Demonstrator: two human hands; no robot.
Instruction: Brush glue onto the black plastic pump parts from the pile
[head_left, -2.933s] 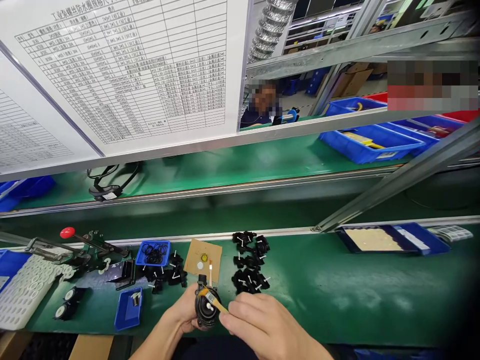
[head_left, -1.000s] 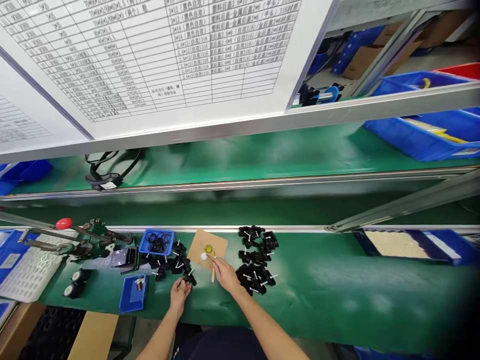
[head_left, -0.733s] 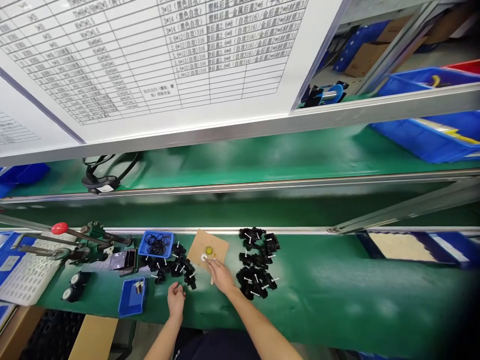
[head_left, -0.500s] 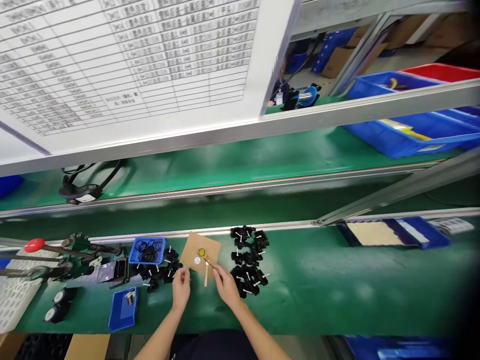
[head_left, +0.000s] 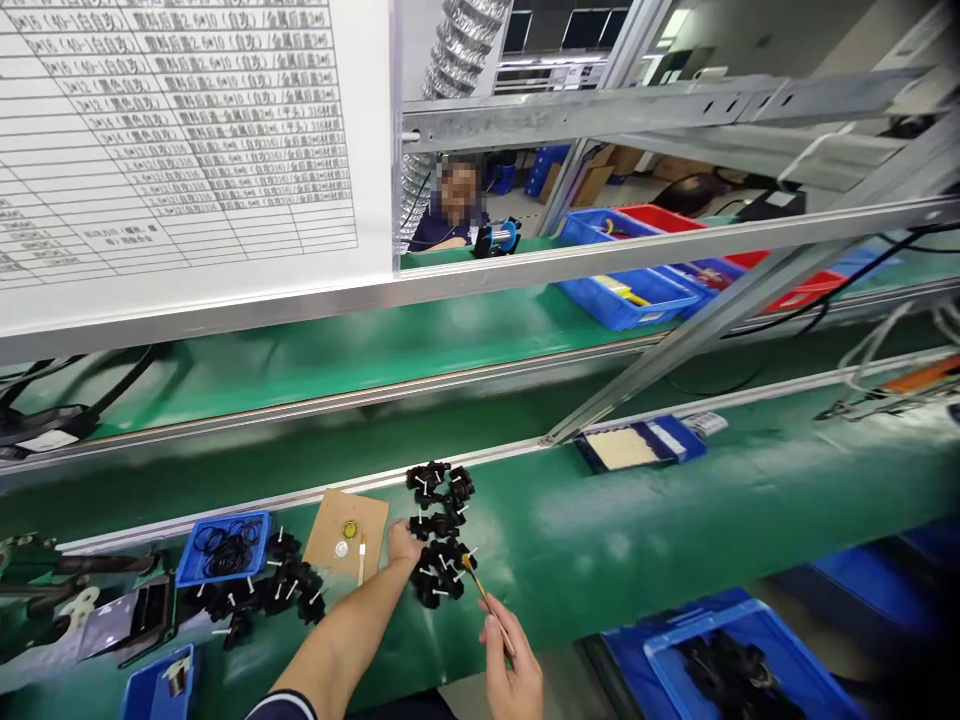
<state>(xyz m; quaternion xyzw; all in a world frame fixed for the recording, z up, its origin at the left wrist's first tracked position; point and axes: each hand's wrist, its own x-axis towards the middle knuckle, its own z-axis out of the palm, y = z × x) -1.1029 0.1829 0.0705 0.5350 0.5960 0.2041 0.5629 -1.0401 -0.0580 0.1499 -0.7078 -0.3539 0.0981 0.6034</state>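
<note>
A small thin-handled brush [head_left: 487,603] is held in my right hand [head_left: 514,665], its tip pointing up and left near the black plastic parts. My left hand [head_left: 403,543] reaches to the left edge of a pile of black parts with white pins [head_left: 442,570]; its fingers are largely hidden among them. Left of that hand lies a square of brown cardboard [head_left: 322,525]. On it are a small pot of yellowish stuff [head_left: 350,530], a white round lid or cap [head_left: 341,549] and a second, flat pale brush [head_left: 362,555].
A blue tray of black rings [head_left: 184,572] stands at left beside more black parts [head_left: 277,590]. A blue bin [head_left: 135,690] and a hand press [head_left: 45,600] are further left. Metal rails [head_left: 622,385] cross ahead. A co-worker [head_left: 450,215] sits beyond.
The view has swung right. My right hand has carried the brush from the cardboard to the right-hand pile. My left hand has moved from the cardboard's left side to that pile.
</note>
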